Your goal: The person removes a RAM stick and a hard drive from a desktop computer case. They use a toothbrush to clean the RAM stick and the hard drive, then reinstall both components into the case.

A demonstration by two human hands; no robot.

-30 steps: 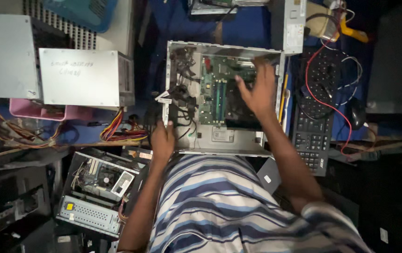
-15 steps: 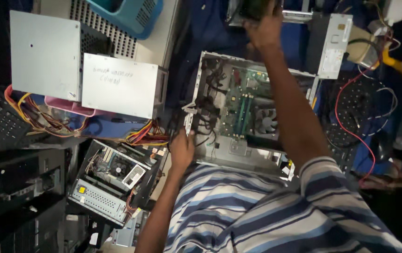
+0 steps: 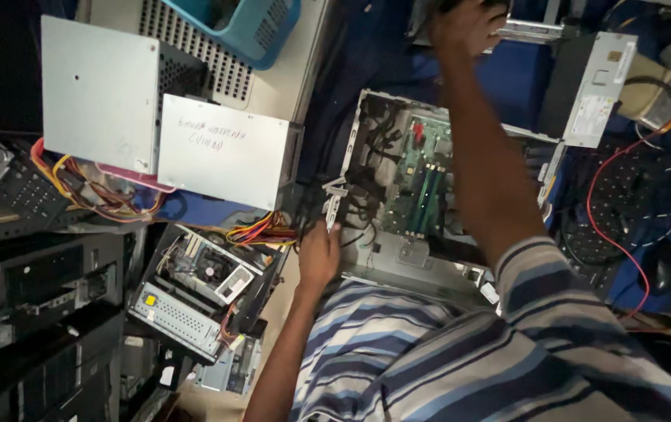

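Now the open metal computer case [image 3: 398,270] is seen in the middle, green board [image 3: 421,184] inside | grey box [image 3: 222,152] with a white handwritten label lies to its left | left hand [image 3: 318,254] is closed on the case's edge | right hand [image 3: 464,27], raised higher than half a second ago, is closed on something dark, not clearly seen.
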